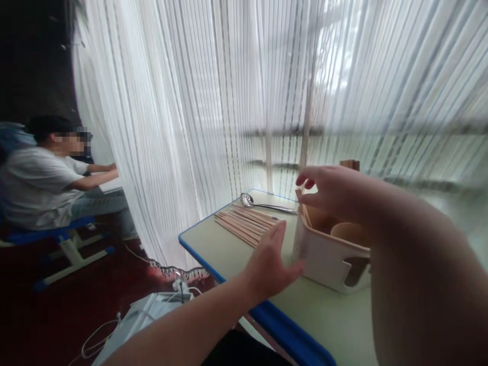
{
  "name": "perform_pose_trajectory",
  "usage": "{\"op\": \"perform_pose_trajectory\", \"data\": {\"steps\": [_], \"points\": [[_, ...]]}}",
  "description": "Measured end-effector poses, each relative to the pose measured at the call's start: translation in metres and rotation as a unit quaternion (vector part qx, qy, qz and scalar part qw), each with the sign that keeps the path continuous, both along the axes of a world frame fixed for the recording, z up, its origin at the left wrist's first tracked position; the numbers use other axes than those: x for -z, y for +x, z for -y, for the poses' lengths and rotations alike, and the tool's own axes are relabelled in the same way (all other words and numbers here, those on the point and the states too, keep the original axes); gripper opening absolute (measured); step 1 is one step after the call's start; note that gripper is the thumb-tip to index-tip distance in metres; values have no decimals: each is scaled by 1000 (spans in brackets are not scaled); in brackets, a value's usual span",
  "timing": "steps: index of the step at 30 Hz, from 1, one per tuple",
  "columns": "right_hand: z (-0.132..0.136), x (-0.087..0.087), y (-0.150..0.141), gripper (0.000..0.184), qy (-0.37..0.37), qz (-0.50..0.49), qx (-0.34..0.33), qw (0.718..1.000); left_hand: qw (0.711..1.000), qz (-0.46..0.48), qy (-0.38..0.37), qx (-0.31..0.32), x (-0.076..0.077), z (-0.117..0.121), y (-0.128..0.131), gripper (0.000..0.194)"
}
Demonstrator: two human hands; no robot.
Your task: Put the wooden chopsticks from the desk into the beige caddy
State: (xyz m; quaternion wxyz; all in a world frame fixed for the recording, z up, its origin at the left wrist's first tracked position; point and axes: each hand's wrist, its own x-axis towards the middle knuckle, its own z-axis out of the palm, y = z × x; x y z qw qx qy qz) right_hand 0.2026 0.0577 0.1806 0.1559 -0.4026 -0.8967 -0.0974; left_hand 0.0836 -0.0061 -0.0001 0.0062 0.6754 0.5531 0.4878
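Note:
My left hand [269, 262] is open, its fingers stretched out together and the thumb apart. It is beside a row of wooden chopsticks [244, 223] lying on the table, close to the near left side of a white basket [324, 259]. Above the basket's far left corner is my right hand [326, 188], fingers loosely bent with a gap to the thumb; I see nothing held in it. Inside the basket, a tan rounded container [348, 233] shows partly, with my right forearm covering the rest. A metal slotted spoon [247, 200] lies behind the chopsticks.
The pale table [202, 236] has a blue edge and stands against a sheer white curtain [183, 127]. Brown wooden pieces [349, 164] stick up behind my right arm. At left, another person [41, 178] sits. Cables and a white box-like unit [141, 315] are below the table.

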Motion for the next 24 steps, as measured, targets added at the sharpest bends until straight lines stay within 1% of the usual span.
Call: {"op": "perform_pose_trajectory", "data": {"steps": [2,3,4,6,7,8,11,12,13,15,17,20,24], "points": [[10,-1,0,28,40,-15,-15,999,996,-77,-19,-32,1,11,-26,60],[16,0,-1,28,52,-24,-34,998,991,-109,-28,-67,1,15,-42,49],[22,1,-5,29,53,-29,-58,997,983,-137,-41,-116,1,16,-60,40],[34,8,-16,31,20,-14,-100,995,959,-172,-98,-202,-1,16,-96,24],[39,14,-24,31,-4,11,-115,993,945,-168,-127,-249,-1,14,-114,18],[43,22,-33,32,-28,44,-123,991,935,-155,-145,-286,-1,12,-130,17],[45,53,-62,31,-82,158,-129,976,926,-110,-137,-334,3,6,-167,22],[42,65,-72,29,-108,190,-129,967,923,-90,-139,-348,6,3,-174,25],[38,77,-80,26,-117,204,-146,961,918,-72,-146,-361,9,1,-180,28],[29,98,-94,26,-117,200,-138,963,907,-46,-165,-384,14,-2,-188,33],[22,115,-103,28,-112,185,-129,968,902,-37,-174,-394,18,-4,-191,36],[19,130,-109,30,-116,170,-116,972,902,-32,-181,-391,20,-4,-192,36],[23,138,-113,34,-126,172,-110,971,904,-20,-181,-386,21,-2,-192,33]]}}
